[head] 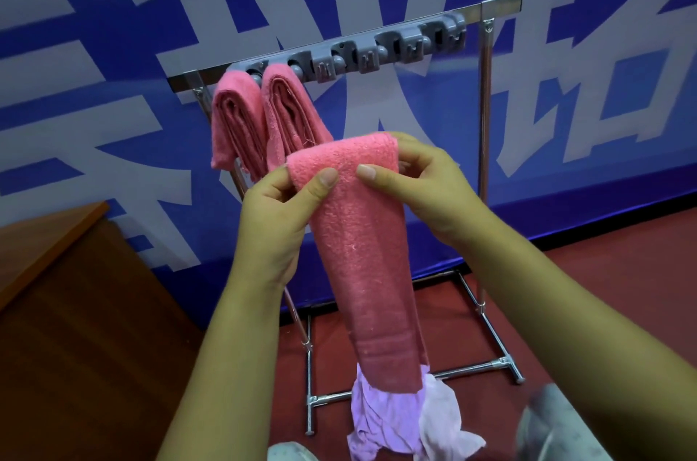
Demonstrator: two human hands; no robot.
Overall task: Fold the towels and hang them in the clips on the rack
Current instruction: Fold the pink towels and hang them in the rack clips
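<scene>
Head view: both hands are gripping a folded pink towel (358, 234).
Left hand (279, 219) and right hand (426, 189) are pinching its top fold before the rack (484, 143).

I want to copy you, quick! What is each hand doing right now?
Left hand: pinches the top of the folded pink towel.
Right hand: grips the same towel's top, on the other side.

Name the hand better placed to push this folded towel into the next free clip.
Probably the right hand: it grips the pink towel on the side toward the free clips, right of the two hung towels.
</scene>
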